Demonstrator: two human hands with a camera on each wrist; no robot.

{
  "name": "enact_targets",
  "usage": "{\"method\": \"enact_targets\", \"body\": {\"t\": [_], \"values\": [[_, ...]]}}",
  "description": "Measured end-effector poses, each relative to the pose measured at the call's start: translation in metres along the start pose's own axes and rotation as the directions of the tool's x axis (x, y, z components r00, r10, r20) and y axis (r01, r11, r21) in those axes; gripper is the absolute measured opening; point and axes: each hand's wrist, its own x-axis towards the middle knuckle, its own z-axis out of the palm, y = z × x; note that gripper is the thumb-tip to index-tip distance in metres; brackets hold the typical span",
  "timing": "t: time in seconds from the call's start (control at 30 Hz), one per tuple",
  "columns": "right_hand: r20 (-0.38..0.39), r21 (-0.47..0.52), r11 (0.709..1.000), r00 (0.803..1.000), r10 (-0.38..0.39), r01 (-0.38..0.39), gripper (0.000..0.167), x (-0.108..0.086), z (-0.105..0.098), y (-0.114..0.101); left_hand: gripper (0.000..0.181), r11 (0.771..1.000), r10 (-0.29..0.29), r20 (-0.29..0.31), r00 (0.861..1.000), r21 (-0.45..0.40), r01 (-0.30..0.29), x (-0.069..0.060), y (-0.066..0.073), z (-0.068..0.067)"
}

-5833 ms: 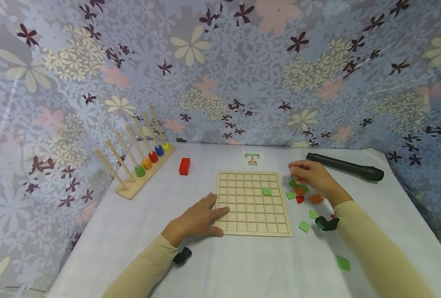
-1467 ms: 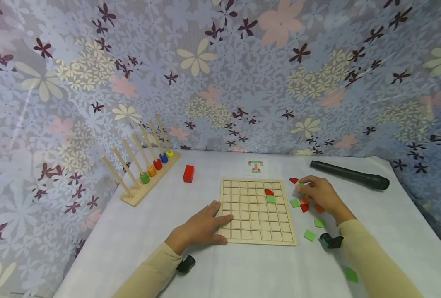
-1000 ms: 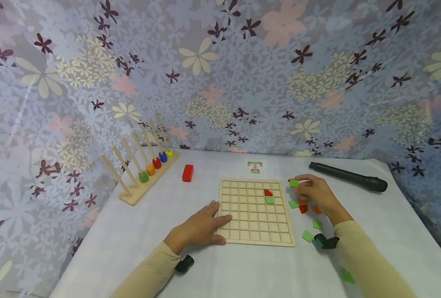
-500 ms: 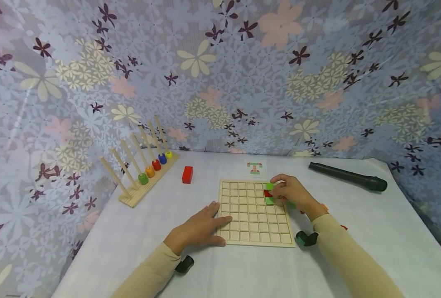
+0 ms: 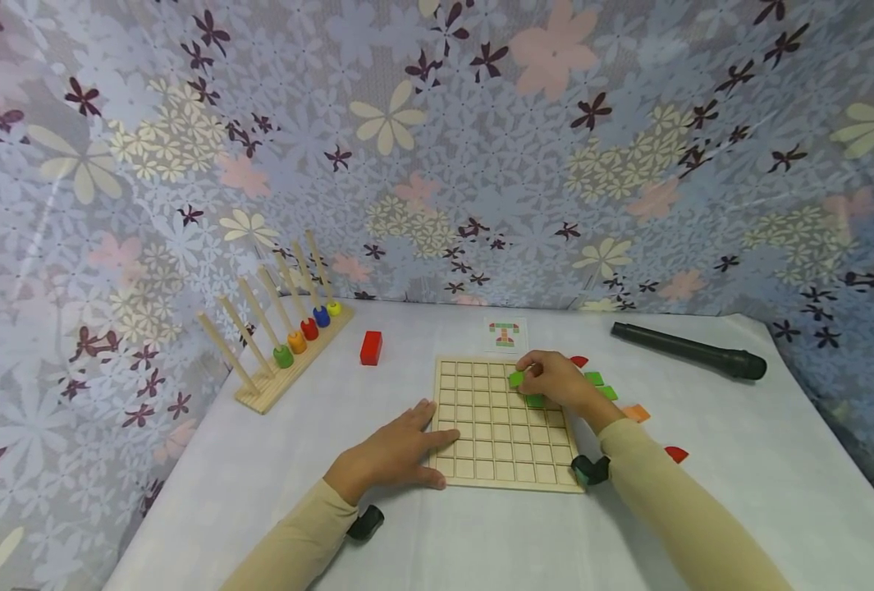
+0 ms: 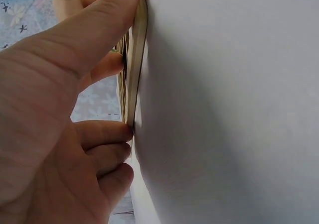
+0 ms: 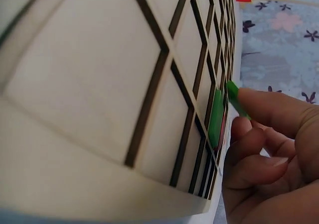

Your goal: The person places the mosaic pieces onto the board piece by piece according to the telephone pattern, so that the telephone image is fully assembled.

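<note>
The wooden grid board (image 5: 482, 428) lies flat on the white cloth. My left hand (image 5: 388, 451) rests on its left edge with fingers spread; in the left wrist view the hand (image 6: 65, 94) touches the board's edge (image 6: 135, 69). Over the upper right squares, my right hand (image 5: 558, 382) pinches a green tile (image 5: 515, 380). The right wrist view shows this hand (image 7: 274, 154) with the green tile (image 7: 238, 100) tilted between thumb and finger. Another green tile (image 7: 216, 119) sits in the grid beside a red piece (image 7: 222, 130).
A patterned card (image 5: 505, 334) lies behind the board. To the right are an orange tile (image 5: 637, 413), green tiles (image 5: 606, 392), red pieces (image 5: 676, 454) and a black microphone (image 5: 688, 351). At left stand a red block (image 5: 371, 348) and a peg rack (image 5: 294, 359) with coloured rings.
My right hand has picked up a green tile from the loose pieces and carried it left over the board. A red piece has appeared in the grid. My left hand keeps its place on the board.
</note>
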Motion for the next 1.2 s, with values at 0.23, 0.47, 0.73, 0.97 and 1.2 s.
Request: {"method": "enact_targets", "body": {"t": [0.23, 0.47, 0.73, 0.97, 1.2], "values": [[-0.014, -0.144, 0.988, 0.999, 0.052, -0.054, 0.027, 0.003, 0.002, -0.002, 0.078, 1.000, 0.000, 0.001, 1.000, -0.008, 0.000, 0.000, 0.000, 0.000], [-0.009, -0.180, 0.980, 0.997, 0.083, -0.083, 0.028, 0.002, 0.003, -0.005, 0.077, 1.000, 0.011, -0.007, 1.000, -0.006, -0.011, -0.002, 0.002, -0.001], [-0.022, -0.156, 0.986, 0.998, 0.051, -0.054, 0.030, -0.001, 0.001, -0.005, 0.078, 1.000, 0.007, -0.009, 1.000, 0.001, -0.007, 0.000, -0.001, 0.001], [-0.053, -0.162, 0.986, 0.998, 0.030, -0.038, 0.029, -0.007, -0.012, 0.000, 0.079, 1.000, 0.001, 0.005, 1.000, -0.006, -0.001, 0.001, -0.003, 0.001], [-0.169, 0.023, 0.994, 0.979, 0.114, -0.111, 0.041, -0.024, -0.055, 0.017, 0.079, 1.000, -0.003, 0.008, 1.000, -0.001, 0.003, 0.002, -0.001, 0.002]]}}
